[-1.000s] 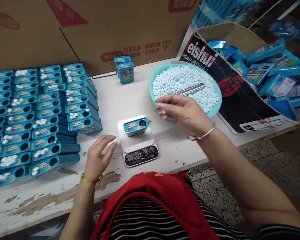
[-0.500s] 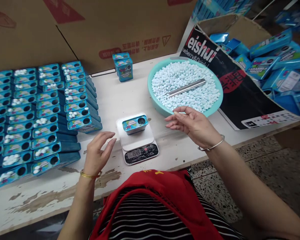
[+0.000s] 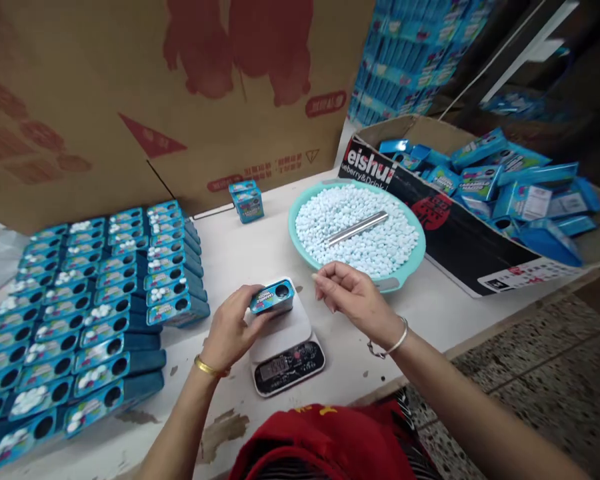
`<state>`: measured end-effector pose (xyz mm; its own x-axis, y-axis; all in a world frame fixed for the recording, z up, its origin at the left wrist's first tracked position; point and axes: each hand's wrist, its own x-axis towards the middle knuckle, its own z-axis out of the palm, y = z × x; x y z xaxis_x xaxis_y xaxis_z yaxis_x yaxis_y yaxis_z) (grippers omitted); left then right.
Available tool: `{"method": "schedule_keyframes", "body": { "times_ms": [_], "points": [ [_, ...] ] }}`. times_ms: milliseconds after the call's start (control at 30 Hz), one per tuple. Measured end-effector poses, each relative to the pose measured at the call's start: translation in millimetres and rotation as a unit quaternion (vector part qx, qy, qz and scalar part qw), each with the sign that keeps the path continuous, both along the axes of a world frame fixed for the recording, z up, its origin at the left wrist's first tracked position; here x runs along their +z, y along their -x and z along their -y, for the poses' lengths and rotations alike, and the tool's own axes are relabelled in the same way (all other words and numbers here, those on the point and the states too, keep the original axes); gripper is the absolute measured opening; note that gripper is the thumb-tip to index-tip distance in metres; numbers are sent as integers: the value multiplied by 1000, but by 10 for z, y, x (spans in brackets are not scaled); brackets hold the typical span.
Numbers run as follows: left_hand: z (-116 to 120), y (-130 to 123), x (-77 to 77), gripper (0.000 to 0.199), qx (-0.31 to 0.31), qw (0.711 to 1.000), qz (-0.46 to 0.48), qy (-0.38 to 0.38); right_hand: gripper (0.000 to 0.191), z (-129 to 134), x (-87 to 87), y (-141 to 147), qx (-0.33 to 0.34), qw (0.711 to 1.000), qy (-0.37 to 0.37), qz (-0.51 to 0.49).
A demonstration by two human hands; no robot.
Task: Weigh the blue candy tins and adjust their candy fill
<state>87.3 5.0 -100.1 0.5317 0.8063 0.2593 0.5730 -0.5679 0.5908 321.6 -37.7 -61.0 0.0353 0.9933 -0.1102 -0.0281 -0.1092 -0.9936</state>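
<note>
Blue tins (image 3: 114, 293) stand in rows; beside them, my left hand (image 3: 230, 330), free a moment ago, now grasps one tin (image 3: 270, 298) on or just above the scale (image 3: 280, 341), so it no longer sits there untouched. My right hand (image 3: 353, 297) is pinched near the teal basin (image 3: 407, 270); whether around anything, I cannot tell.

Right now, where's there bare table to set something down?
Behind the digital scale, between the blue tin rows and teal bowl; a smaller patch between scale, right hand and front table edge. Crowded: left, with those rows; right, at the open carton.
</note>
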Motion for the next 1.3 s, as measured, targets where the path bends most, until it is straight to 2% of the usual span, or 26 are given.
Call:
{"method": "schedule_keyframes", "body": {
  "times_ms": [67,200,300,367,433,500,567,667,767,833,900,967,1033,1100,1200,1300],
  "points": [
    [-317,-65,29,30,22,1000,-9,5,26,43,13,-76,-20,1000,8,-5],
    [-1173,-185,-4,31,128,991,-41,-12,31,159,9,-209,-65,997,47,-19],
    [-1802,-304,-75,30,150,986,-64,-43,34,222,-48,-283,-78,994,63,-30],
    [-2088,-393,-116,30,160,983,-72,-57,34,254,-106,-338,-85,994,69,-27],
    [-2211,-464,-127,34,170,980,-80,-68,34,282,-168,-405,-96,993,75,-12],
    [-2157,-478,-88,42,178,977,-88,-83,33,303,-220,-481,-113,991,72,18],
    [-1943,-391,18,44,176,975,-97,-95,32,305,-253,-563,-136,987,53,63],
    [-1409,-45,278,31,119,981,-105,-114,26,230,-265,-689,-163,970,7,183],
    [-792,475,499,22,87,976,-160,-116,23,61,-264,-802,-149,914,-30,377],
    [-447,813,514,26,111,958,-234,-124,27,-73,-268,-851,-90,870,-39,484],
    [-209,1057,417,28,129,933,-309,-128,37,-194,-265,-874,-16,829,-7,559],
    [-73,1164,278,20,138,914,-356,-135,50,-286,-249,-879,34,795,47,604],
    [-5,1134,195,12,137,906,-370,-152,55,-349,-222,-884,68,780,76,617],
    [37,998,219,12,127,906,-364,-174,51,-394,-199,-900,98,786,74,606],
    [97,678,409,15,75,925,-330,-172,38,-445,-205,-940,119,808,57,574],
    [143,304,581,20,10,946,-292,-140,29,-469,-265,-970,93,826,23,555]
  ]
}}
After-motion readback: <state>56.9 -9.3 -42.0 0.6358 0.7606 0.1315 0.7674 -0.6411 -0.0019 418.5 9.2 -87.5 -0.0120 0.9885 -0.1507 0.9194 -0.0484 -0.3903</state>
